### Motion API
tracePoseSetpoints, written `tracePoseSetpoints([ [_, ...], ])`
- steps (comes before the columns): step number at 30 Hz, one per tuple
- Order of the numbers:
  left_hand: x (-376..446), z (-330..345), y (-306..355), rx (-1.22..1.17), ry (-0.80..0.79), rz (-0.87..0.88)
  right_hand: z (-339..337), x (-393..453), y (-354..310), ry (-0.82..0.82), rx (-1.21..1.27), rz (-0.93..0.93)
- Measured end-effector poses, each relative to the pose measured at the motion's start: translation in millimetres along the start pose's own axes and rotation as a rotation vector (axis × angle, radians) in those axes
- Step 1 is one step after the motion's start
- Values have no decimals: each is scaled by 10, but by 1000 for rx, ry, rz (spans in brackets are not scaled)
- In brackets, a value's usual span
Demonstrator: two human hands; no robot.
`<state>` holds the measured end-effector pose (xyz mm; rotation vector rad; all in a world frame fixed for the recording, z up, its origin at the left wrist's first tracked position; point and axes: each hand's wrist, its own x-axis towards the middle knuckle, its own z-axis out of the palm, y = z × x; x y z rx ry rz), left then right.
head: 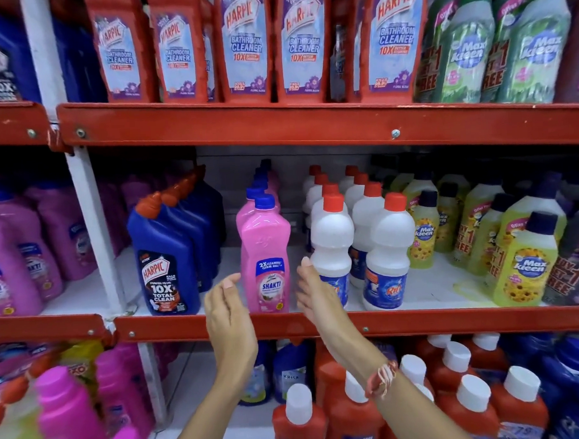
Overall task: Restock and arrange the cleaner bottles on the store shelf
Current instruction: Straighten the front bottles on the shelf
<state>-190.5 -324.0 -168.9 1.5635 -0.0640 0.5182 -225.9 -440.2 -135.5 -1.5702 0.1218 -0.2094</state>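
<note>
Left hand: fingers spread, empty, just left of the pink Shakti bottle.
Right hand: fingers spread, empty, just right of it.
Pink Shakti bottle: upright between both hands, at the front edge of the middle shelf.
White Rin bottle: behind the right fingertips.

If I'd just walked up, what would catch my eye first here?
Probably the two bare hands, left hand and right hand, open on either side of a pink bottle at the middle shelf's front edge. Next, the row of red bathroom cleaner bottles on the shelf above.
</note>
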Motion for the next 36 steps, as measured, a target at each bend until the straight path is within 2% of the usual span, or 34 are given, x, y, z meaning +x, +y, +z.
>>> tracePoseSetpoints([
  [6,123,-130,-93,-82,-335,-125,123,63,-15,60,-23,70],
  [9,190,-186,-65,-88,-380,-133,188,84,-25,115,5,74],
  [12,267,-240,-62,-87,-413,-148,232,76,23,104,51,85],
  [23,381,-401,-89,10,-514,-104,322,84,93,177,109,9],
  [30,440,-426,-161,45,-553,-63,306,122,147,177,56,3],
  [34,376,-418,-114,87,-496,1,268,101,174,139,-79,-44],
  [36,367,-428,-66,121,-352,136,181,134,190,183,-223,-125],
])
